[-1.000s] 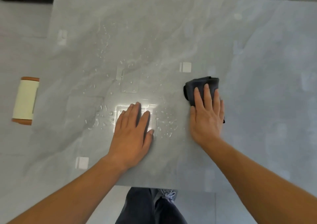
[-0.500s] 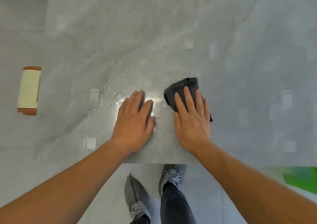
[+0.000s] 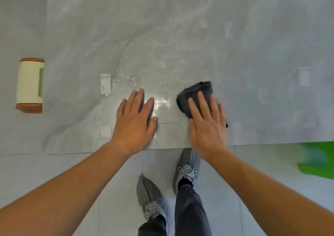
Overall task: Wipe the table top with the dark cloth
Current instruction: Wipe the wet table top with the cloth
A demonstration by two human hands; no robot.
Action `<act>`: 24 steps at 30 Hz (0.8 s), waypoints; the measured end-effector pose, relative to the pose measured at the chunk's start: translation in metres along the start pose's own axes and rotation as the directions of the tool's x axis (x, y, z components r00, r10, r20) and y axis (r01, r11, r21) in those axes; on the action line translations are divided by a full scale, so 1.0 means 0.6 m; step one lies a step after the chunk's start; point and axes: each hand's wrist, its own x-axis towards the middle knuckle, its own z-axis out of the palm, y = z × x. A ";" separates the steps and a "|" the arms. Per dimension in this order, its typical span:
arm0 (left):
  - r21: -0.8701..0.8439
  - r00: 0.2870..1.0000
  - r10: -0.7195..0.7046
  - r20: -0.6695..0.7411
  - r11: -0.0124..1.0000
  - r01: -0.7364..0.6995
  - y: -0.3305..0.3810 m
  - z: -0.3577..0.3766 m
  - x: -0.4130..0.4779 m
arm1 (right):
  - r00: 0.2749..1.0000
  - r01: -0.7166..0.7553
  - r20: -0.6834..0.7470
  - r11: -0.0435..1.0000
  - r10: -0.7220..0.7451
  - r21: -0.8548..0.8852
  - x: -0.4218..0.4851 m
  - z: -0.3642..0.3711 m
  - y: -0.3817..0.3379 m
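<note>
The grey marble table top (image 3: 180,28) fills the upper view, its front edge just under my wrists. A folded dark cloth (image 3: 196,93) lies near that front edge. My right hand (image 3: 207,122) presses flat on the cloth, fingers spread over it, covering its near half. My left hand (image 3: 135,120) rests flat on the bare table, a little left of the cloth, holding nothing. Water droplets (image 3: 124,84) sit on the surface just beyond my left fingertips and further back toward the middle.
A cream and orange-brown chair seat (image 3: 29,85) stands off the table's left edge. A green object (image 3: 316,158) lies on the floor at the right, below the table edge. My grey shoes (image 3: 151,197) stand on the tiled floor.
My right hand slid the cloth leftward and toward the front edge over the second. My left hand stayed flat in place. The view shifted back, showing my feet and the green object.
</note>
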 end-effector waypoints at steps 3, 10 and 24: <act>-0.026 1.000 -0.005 0.002 1.000 0.005 -0.001 0.002 0.001 | 0.970 0.236 0.061 0.972 -0.234 -0.019 -0.052 0.014 -0.009; -0.054 1.000 -0.005 -0.005 0.999 0.005 -0.008 0.010 0.000 | 0.986 -0.163 -0.021 0.981 0.166 0.107 0.005 -0.009 0.012; -0.069 0.999 -0.017 -0.033 0.997 0.015 -0.008 0.011 0.004 | 0.997 -0.068 -0.040 0.997 0.070 0.032 -0.002 0.015 -0.016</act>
